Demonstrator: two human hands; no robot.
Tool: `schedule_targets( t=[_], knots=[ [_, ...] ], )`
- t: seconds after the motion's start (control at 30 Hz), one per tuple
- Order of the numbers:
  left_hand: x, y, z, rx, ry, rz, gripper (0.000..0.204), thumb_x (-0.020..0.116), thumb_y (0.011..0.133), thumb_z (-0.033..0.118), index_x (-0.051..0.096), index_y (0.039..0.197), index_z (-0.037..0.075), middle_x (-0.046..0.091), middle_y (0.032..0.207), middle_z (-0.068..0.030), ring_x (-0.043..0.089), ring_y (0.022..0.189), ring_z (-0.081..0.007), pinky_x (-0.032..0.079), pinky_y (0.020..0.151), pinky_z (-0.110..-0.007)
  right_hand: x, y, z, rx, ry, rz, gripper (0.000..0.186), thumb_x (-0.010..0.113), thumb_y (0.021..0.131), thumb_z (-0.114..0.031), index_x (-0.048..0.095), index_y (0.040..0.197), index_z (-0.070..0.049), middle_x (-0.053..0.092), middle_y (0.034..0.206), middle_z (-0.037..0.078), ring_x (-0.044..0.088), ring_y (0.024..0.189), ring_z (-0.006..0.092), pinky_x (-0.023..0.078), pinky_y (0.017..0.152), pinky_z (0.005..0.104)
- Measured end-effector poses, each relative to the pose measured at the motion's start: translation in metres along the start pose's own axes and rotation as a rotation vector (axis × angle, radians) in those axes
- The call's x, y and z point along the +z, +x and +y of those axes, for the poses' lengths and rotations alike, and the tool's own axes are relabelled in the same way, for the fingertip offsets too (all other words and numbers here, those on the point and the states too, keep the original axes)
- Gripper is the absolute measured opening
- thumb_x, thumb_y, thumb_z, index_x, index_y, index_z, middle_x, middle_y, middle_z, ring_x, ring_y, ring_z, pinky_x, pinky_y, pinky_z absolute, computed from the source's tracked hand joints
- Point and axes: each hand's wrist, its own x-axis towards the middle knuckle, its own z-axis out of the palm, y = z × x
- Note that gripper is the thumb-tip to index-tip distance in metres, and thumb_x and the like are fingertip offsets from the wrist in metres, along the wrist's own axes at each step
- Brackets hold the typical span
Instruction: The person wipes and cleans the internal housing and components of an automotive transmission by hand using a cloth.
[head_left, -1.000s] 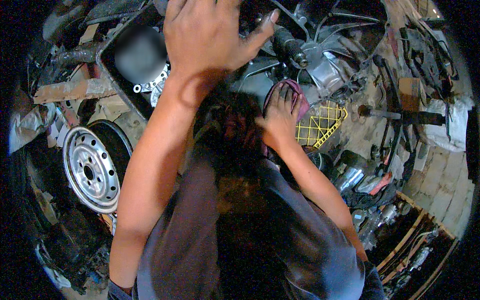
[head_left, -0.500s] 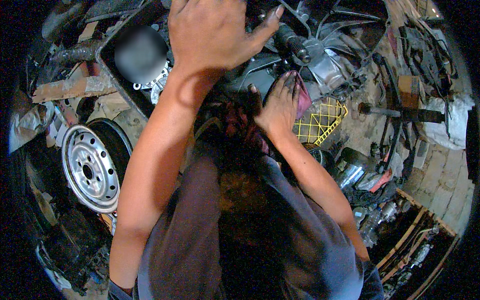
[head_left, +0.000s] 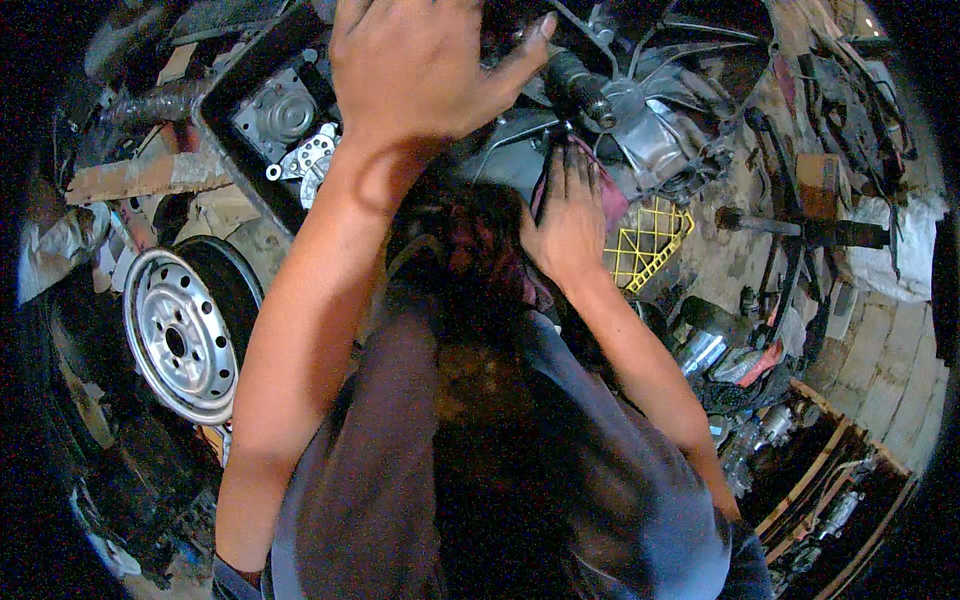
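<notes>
My left hand (head_left: pixel 408 70) reaches to the top edge with its thumb stretched out to the side. Its fingertips are cut off by the frame, and I see nothing held in it. My right hand (head_left: pixel 572 225) presses a pink rag (head_left: pixel 612 203) against a grey metal casing (head_left: pixel 520 165), fingers nearly straight and close together. The rag shows along the right side of the fingers. Just beyond, a splined shaft (head_left: pixel 590 98) sticks out beside a ribbed silver housing (head_left: pixel 655 135).
A black tray (head_left: pixel 215 120) at the upper left holds metal parts. A steel wheel rim (head_left: pixel 180 335) stands at the left. Right of my right hand lies a yellow plastic grid (head_left: pixel 650 240). Further right are a long metal shaft (head_left: pixel 765 222) and a wooden-edged box (head_left: pixel 800 490) of parts.
My right hand has slid a little to the right with the rag, and its fingers now point more straight ahead. My left hand has shifted slightly left.
</notes>
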Motion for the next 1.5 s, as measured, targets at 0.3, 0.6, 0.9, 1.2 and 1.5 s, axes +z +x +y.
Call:
schedule_targets(
  t=[0.3, 0.6, 0.9, 1.2, 1.5],
  knots=[
    [0.005, 0.000, 0.000, 0.015, -0.036, 0.042, 0.074, 0.080, 0.078, 0.030, 0.050, 0.143, 0.013, 0.063, 0.120, -0.0138, 0.063, 0.107, -0.0335, 0.043, 0.087, -0.044, -0.009, 0.003, 0.017, -0.088, -0.025, 0.002, 0.080, 0.066, 0.090, -0.035, 0.039, 0.149, 0.011, 0.037, 0.158, 0.030, 0.033, 0.149, 0.0425, 0.018, 0.126, 0.0533],
    [0.005, 0.000, 0.001, -0.009, 0.035, 0.014, 0.070, 0.078, 0.079, 0.029, 0.050, 0.141, 0.012, 0.064, 0.122, -0.0119, 0.064, 0.110, -0.0327, 0.045, 0.090, -0.047, -0.018, 0.005, 0.023, -0.272, 0.045, -0.229, 0.106, 0.082, 0.077, -0.036, 0.026, 0.159, 0.002, 0.040, 0.160, 0.021, 0.036, 0.150, 0.0346, 0.018, 0.128, 0.0505],
    [0.003, -0.001, -0.003, 0.008, 0.015, 0.013, 0.072, 0.078, 0.079, 0.031, 0.049, 0.143, 0.014, 0.062, 0.123, -0.0134, 0.064, 0.110, -0.0330, 0.046, 0.089, -0.049, -0.015, -0.038, 0.051, -0.220, 0.211, 0.021, 0.071, 0.072, 0.089, -0.024, 0.045, 0.151, 0.000, 0.043, 0.159, 0.017, 0.032, 0.151, 0.0396, 0.020, 0.125, 0.0545],
    [0.003, -0.004, -0.005, 0.013, -0.015, 0.006, 0.078, 0.081, 0.077, 0.031, 0.048, 0.146, 0.015, 0.062, 0.123, -0.0146, 0.062, 0.111, -0.0345, 0.043, 0.092, -0.046, -0.015, -0.044, 0.010, -0.214, 0.157, -0.184, 0.066, 0.072, 0.080, -0.015, 0.054, 0.142, 0.002, 0.051, 0.149, 0.025, 0.036, 0.148, 0.0420, 0.023, 0.124, 0.0580],
    [0.003, 0.000, 0.000, -0.002, -0.013, 0.008, 0.079, 0.081, 0.079, 0.032, 0.046, 0.148, 0.015, 0.061, 0.128, -0.0161, 0.061, 0.115, -0.0346, 0.042, 0.094, -0.046, -0.012, -0.023, 0.000, -0.332, 0.208, -0.149, 0.060, 0.073, 0.080, -0.017, 0.059, 0.135, 0.003, 0.054, 0.144, 0.028, 0.046, 0.139, 0.0450, 0.037, 0.118, 0.0518]
  ],
)
